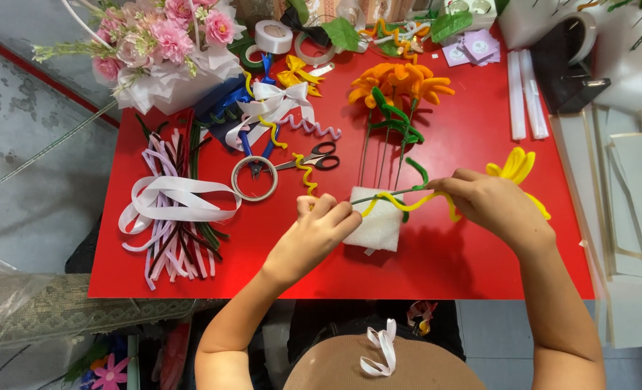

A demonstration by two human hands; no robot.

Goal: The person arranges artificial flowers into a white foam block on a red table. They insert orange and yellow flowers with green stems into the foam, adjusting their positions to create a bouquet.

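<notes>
Seen from above, two bare hands worked over a red table (480, 130). The left hand (319, 230) pinched one end of a thin wire stem (386, 195) wound with a yellow pipe cleaner (415, 202). The right hand (491, 202) closed its fingers on the other end, beside yellow petals (514, 166). The stem stretched between both grips, above a white foam block (379, 227).

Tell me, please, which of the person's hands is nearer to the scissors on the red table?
Left. The left hand lies just below the scissors, pinching one end of the stem. The right hand is farther off on the opposite side, holding the yellow pipe-cleaner flower.
</notes>
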